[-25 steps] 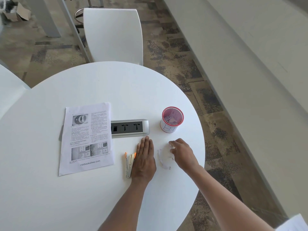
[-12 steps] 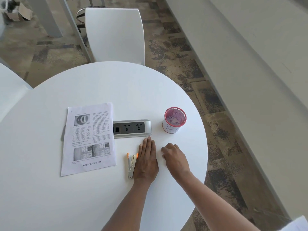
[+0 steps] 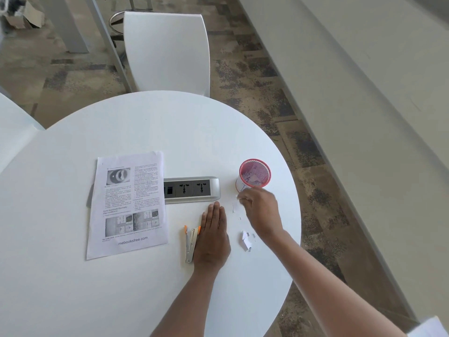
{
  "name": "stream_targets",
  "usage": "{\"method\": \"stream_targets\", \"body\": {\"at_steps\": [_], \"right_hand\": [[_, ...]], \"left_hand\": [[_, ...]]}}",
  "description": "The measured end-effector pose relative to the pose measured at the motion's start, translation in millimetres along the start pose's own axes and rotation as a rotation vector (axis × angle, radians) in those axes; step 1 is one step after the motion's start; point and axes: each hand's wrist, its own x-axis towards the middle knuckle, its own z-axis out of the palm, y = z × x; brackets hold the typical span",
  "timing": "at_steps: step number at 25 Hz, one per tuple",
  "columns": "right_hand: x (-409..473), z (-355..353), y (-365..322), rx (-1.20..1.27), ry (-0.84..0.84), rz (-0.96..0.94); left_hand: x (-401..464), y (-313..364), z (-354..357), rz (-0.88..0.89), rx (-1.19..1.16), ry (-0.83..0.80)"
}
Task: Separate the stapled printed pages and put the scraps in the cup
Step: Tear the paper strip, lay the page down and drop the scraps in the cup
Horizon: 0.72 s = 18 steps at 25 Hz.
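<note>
Scraps (image 3: 246, 240) near table (image 3: 145, 122) edge.

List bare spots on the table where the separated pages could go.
Free: the far half of the round white table beyond the grey power strip, and the near-left area below the printed pages. Crowded: around the red mesh cup, paper scraps, stapler and both hands.

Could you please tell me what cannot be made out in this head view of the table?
- Right hand: motion-blurred; whether its fingertips pinch a scrap is unclear.
- Pink mesh cup: its lower front is hidden by that hand; the contents are too small to identify.
- Printed pages: body text too small to read.
- Stapler: its right side is covered by the flat left hand.
</note>
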Motion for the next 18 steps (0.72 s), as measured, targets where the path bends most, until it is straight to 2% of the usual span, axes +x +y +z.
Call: {"method": "stream_targets", "body": {"at_steps": [4,12,18], "right_hand": [[44.5,-31.9,-8.4,0.024,0.128,0.028],[70.4,-31.1,4.1,-0.134,-0.038,0.093],[67.1,-30.1,5.9,-0.184,-0.058,0.107]], "left_hand": [[-0.6,1.0,-0.9,-0.01,0.009,-0.002],[-0.2,1.0,-2.6,-0.009,-0.004,-0.009],[-1.0,0.4,-2.6,-0.007,-0.009,-0.007]]}}
